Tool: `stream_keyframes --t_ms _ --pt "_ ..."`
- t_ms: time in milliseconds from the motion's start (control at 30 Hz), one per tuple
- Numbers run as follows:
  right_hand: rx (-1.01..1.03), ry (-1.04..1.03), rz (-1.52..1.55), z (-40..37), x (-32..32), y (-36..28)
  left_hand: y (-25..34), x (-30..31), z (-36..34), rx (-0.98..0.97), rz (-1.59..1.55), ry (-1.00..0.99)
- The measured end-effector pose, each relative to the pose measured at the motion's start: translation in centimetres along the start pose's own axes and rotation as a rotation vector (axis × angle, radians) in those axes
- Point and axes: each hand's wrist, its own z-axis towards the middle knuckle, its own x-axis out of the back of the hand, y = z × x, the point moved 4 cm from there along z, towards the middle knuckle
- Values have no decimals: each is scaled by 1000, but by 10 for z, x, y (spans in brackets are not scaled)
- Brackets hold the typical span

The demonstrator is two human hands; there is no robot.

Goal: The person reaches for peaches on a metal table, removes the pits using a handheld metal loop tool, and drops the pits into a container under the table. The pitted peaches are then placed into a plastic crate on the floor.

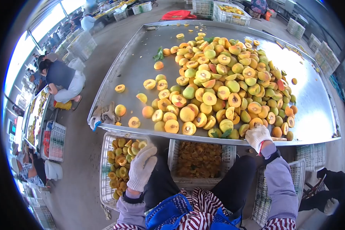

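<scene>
My left hand [142, 168], in a white knit glove, is raised at the inner edge of a white crate [103, 168] of peach halves [120, 159]; its fingers are extended and nothing shows in them. My right hand [258, 137], gloved too, rests at the near edge of the metal table [142, 46] with its fingers curled. Just beyond its fingertips lies a peach half [255, 122], and a light wooden stick-like piece [279, 139] lies to its right. Whatever the right fingers hold is hidden. A large heap of halved peaches [222, 84] covers the table's middle.
A crate of brown scraps [199, 159] stands under the table between my knees. Worn gloves [103, 114] lie at the table's left corner. Another crate [260, 195] stands at my right. People [63, 76] work at a table on the left, and a seated person's dark leg shows right.
</scene>
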Motion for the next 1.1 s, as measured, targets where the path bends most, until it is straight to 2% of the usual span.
stream_keyframes --t_ms 67,133,167,200,267,300,333,400,467,533,667,700,733,800,867,900,933,1000,1033,1067,1100 --pt "75 -67 -69 -1 -4 1 10 -7 13 -5 -8 33" --pt "30 -21 53 4 4 2 19 -12 30 -17 19 -145" --pt "-38 -108 87 6 11 4 13 -14 39 -69 79 -146" --pt "-23 -146 86 6 26 3 8 -15 49 -65 84 -133" --pt "355 -95 119 -1 47 4 5 -16 68 -60 175 -66" --pt "384 51 247 -5 62 2 6 -18 79 -34 241 -53" --pt "85 -75 362 0 48 12 -6 -27 90 -135 312 -7" --pt "110 -11 372 -6 30 23 -24 -48 111 -94 681 -1" --pt "23 -116 354 -7 29 23 -48 -74 128 -69 911 -55" --pt "-91 -245 394 -8 49 13 -45 -87 135 108 789 -74" --pt "-63 140 324 -9 36 20 -24 -98 133 -7 798 -57" --pt "-124 349 523 -12 38 25 -30 -104 130 -106 792 9" --pt "-115 450 581 -14 49 27 -23 -100 130 -64 800 -19" --pt "-241 631 832 -15 45 41 -28 -99 129 1 743 -13" --pt "-371 685 1256 -23 68 25 -32 -92 128 34 683 -9" --pt "-345 674 1434 -20 51 30 -33 -90 129 50 618 -31" --pt "-234 695 1547 -16 34 28 -37 -88 131 56 622 -14" --pt "-148 717 1610 -14 27 1 -54 -82 138 263 312 73" --pt "-160 699 1662 -14 28 -17 -39 -77 134 246 413 26" --pt "-193 655 1734 -13 27 -36 -33 -81 129 27 583 68" --pt "-225 612 1798 -14 28 -51 -11 -71 114 -159 772 203"
